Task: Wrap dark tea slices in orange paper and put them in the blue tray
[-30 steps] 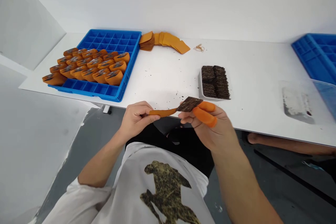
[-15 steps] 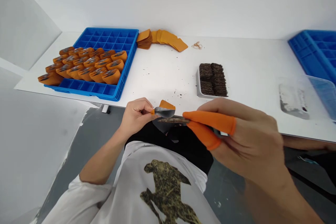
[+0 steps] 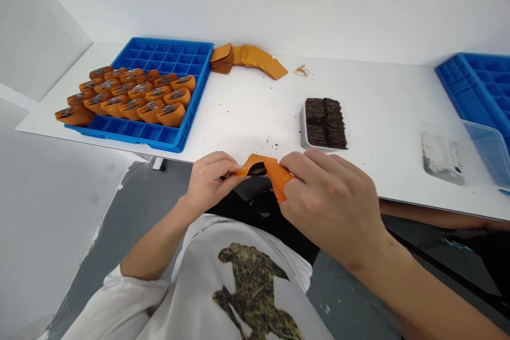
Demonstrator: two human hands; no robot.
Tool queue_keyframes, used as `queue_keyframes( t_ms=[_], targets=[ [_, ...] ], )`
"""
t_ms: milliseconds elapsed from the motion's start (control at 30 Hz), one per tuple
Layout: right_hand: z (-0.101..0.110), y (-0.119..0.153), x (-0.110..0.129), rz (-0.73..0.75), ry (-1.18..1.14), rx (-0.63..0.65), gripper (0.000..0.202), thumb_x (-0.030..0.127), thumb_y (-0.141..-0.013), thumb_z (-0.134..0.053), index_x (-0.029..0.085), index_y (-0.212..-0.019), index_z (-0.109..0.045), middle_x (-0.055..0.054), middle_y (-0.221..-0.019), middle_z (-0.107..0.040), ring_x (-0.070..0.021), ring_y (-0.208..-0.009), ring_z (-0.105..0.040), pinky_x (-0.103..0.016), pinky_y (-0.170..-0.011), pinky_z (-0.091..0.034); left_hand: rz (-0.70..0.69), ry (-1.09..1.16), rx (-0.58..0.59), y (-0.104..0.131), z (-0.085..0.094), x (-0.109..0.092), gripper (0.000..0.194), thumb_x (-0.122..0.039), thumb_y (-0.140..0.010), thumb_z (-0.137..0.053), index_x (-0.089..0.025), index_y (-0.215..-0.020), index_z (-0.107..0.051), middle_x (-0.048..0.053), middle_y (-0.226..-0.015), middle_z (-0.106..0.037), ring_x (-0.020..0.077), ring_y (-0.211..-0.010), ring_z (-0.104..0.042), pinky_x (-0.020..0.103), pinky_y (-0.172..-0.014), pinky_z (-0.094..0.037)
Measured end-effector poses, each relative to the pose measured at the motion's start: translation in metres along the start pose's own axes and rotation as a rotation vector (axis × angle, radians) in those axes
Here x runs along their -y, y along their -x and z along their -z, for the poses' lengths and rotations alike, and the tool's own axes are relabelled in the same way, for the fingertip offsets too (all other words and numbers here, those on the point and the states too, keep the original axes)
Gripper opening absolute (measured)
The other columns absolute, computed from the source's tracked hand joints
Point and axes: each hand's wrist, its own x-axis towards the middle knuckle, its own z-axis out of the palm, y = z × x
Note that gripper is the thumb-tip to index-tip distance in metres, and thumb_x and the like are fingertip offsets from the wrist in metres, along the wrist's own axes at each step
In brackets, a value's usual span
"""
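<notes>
My left hand [image 3: 213, 178] pinches the left end of an orange pouch [image 3: 253, 159] at the table's front edge. The pouch's mouth gapes, and a dark brown flat piece [image 3: 258, 169] shows inside it. My right hand [image 3: 324, 191], with orange covers on its thumb and finger, is closed at the pouch's right side; its fingertips hide part of the dark piece. Behind my right hand, a white container [image 3: 303, 130] holds rows of similar dark pieces [image 3: 325, 122].
On the left, a blue divided tray [image 3: 179, 141] holds several filled orange pouches [image 3: 137, 106]. Flat orange pouches [image 3: 258, 61] lie by the wall, beside rubber bands [image 3: 302, 70]. At right are a blue crate [image 3: 474, 85] and a clear plastic container [image 3: 442, 156].
My right hand has moved left and brought the dark piece into the pouch's mouth. My left hand has kept its pinch on the pouch.
</notes>
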Motion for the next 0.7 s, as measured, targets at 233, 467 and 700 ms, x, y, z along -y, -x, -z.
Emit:
queue_keyframes(
  t_ms=[233,467,700],
  targets=[
    [-0.009,0.018,-0.018,-0.300,-0.493,0.044,0.020,0.020,-0.101,-0.068,0.023,-0.116,-0.081,-0.010,-0.111,-0.080,-0.0224,-0.087,-0.073,-0.035,-0.064,-0.057,0.095,0.166,0.039,0.001,0.003,0.003,0.015,-0.029,-0.094,-0.089,-0.020,-0.086,-0.080,0.004,-0.082,-0.080,0.0119,-0.065,-0.070,0.023,-0.060,-0.054],
    [-0.026,0.027,-0.025,-0.397,-0.627,0.055,0.022,0.018,-0.103,-0.066,0.026,-0.102,-0.087,-0.005,-0.098,-0.082,-0.0203,-0.083,-0.076,-0.033,-0.067,-0.059,0.057,0.266,-0.011,-0.003,0.002,-0.003,0.007,-0.021,-0.095,-0.088,-0.023,-0.098,-0.083,0.004,-0.089,-0.080,0.0135,-0.075,-0.074,0.024,-0.069,-0.060],
    [-0.027,0.030,-0.026,-0.404,-0.626,-0.003,0.021,0.016,-0.101,-0.068,0.025,-0.102,-0.087,-0.005,-0.095,-0.081,-0.0187,-0.079,-0.074,-0.031,-0.065,-0.058,0.064,0.184,0.000,-0.006,0.003,-0.007,0.007,-0.028,-0.099,-0.083,-0.024,-0.094,-0.083,0.006,-0.091,-0.079,0.0161,-0.079,-0.074,0.029,-0.071,-0.061]
  ],
)
